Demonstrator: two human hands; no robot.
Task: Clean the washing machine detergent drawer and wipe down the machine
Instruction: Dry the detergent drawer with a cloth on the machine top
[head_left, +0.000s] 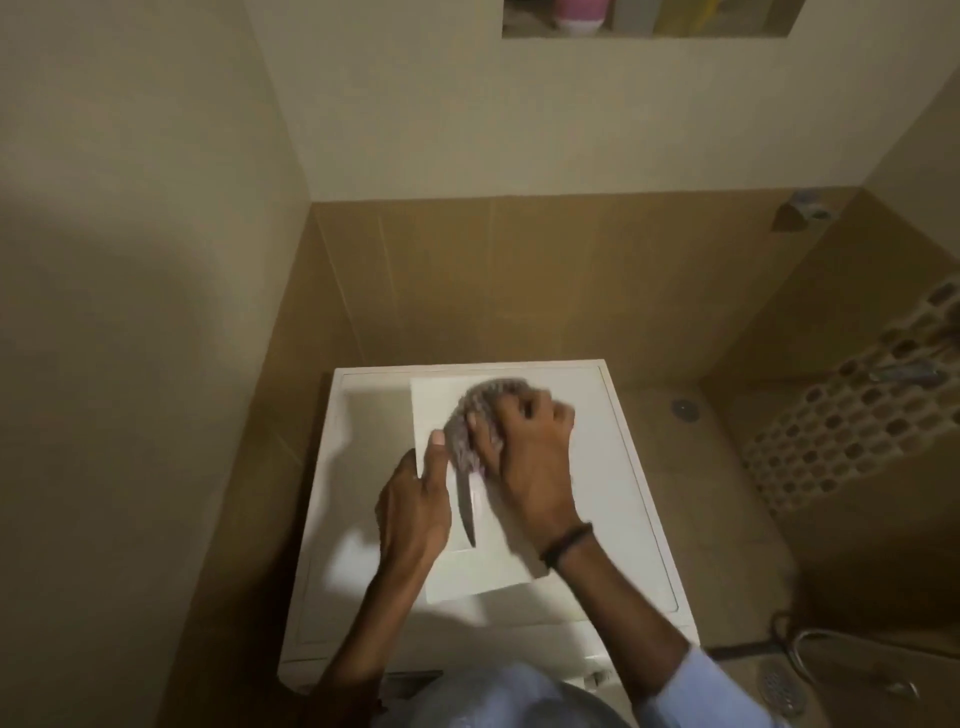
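Right hand (524, 447) grips a grey cloth (480, 415), pressing it onto the white drawer (467, 577). Left hand (413, 514) holds the drawer's edge, thumb straight on top.

Washer top (613, 493) is smooth, slightly shiny white, and the drawer (483, 571) looks like smooth white plastic. The rag (475, 421) is nubby grey cloth, wall tiles (571, 280) fairly matt.

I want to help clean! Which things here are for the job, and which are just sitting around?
For the job: grey cloth under the right hand; white drawer, held by the left hand; washing machine underneath.
Just sitting around: pink bottle and yellow bottle in the wall niche; wall tap; floor drain.
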